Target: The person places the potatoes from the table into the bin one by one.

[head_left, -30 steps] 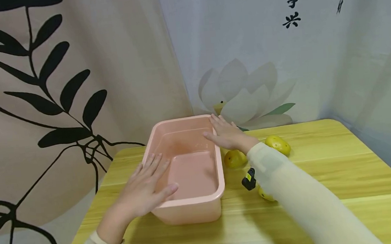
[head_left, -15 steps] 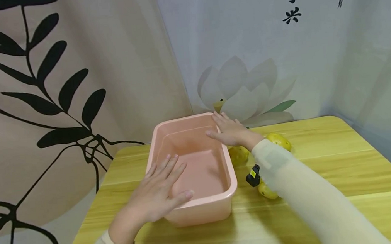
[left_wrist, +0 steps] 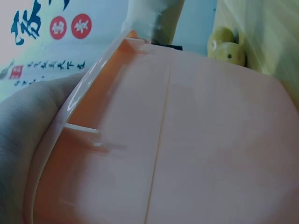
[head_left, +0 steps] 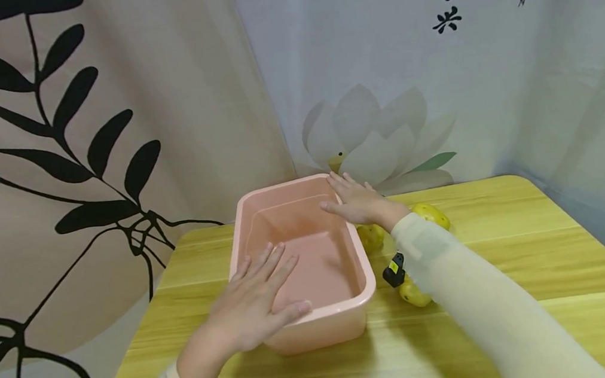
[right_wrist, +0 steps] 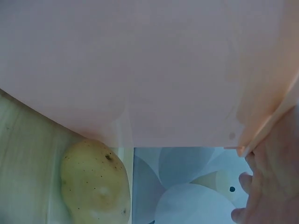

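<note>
A pink plastic basin (head_left: 326,332) stands on the wooden table, turned slightly, with nothing inside. Across its near left corner lies my left hand (head_left: 248,308), fingers straight and spread, thumb along the front rim. My right hand (head_left: 363,203) rests on the far right rim with its fingers extended. In the left wrist view the basin's outer wall (left_wrist: 210,130) fills most of the picture, the hand (left_wrist: 28,112) lying over the rim. The right wrist view shows the other wall (right_wrist: 140,70) above a speckled yellow potato (right_wrist: 96,182), with the right hand (right_wrist: 280,172) at the rim.
Right of the basin lie three potatoes: one close to its wall (head_left: 371,238), one farther back (head_left: 431,215), one under the right forearm (head_left: 414,293). A printed curtain (head_left: 192,102) hangs right behind the wooden table (head_left: 504,267).
The basin has slid to the right and turned a little, its near end shifting most. Both hands have moved right with it, the left one farther.
</note>
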Demonstrator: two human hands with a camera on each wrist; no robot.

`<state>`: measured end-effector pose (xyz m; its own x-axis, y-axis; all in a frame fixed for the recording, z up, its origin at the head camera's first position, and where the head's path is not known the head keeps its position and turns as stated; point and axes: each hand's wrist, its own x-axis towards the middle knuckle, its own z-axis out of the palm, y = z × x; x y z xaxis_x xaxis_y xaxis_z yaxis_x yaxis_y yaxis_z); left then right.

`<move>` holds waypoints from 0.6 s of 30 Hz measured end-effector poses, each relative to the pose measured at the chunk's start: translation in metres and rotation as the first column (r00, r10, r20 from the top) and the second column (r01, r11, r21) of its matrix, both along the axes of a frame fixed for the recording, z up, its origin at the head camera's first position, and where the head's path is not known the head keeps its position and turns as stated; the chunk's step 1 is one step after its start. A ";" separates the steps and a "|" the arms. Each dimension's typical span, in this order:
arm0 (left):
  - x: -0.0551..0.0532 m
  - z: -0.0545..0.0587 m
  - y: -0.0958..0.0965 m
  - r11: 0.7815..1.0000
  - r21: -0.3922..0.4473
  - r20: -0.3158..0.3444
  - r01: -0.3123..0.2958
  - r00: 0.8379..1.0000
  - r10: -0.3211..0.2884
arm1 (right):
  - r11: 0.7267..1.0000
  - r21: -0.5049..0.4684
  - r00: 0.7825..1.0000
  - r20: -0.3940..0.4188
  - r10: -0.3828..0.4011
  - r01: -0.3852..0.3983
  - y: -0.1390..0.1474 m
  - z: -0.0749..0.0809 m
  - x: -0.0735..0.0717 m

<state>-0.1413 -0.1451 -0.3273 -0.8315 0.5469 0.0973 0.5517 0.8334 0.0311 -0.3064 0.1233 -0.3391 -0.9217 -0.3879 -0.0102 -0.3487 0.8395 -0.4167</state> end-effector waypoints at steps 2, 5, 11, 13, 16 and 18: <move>0.001 0.000 0.003 1.000 -0.008 0.010 0.000 1.000 0.001 | 1.000 0.017 1.000 -0.001 -0.001 0.001 0.001 0.001 0.001; 0.003 0.001 0.007 1.000 -0.016 0.022 0.006 1.000 -0.006 | 1.000 0.020 1.000 -0.008 0.006 -0.006 0.002 0.004 0.004; 0.007 0.004 0.011 1.000 -0.018 -0.002 0.021 1.000 -0.021 | 1.000 0.005 1.000 -0.018 0.009 -0.009 0.002 0.008 0.009; 0.008 0.004 0.012 1.000 -0.017 -0.007 0.024 1.000 -0.024 | 1.000 0.006 1.000 -0.025 0.013 -0.013 0.001 0.008 0.009; 0.009 0.004 0.012 0.999 -0.022 -0.002 0.024 1.000 -0.024 | 1.000 0.012 0.999 -0.035 0.012 -0.011 0.001 0.007 0.009; 0.009 0.004 0.012 0.999 -0.023 0.002 0.023 1.000 -0.023 | 1.000 0.010 0.999 -0.037 0.009 -0.009 0.000 0.006 0.007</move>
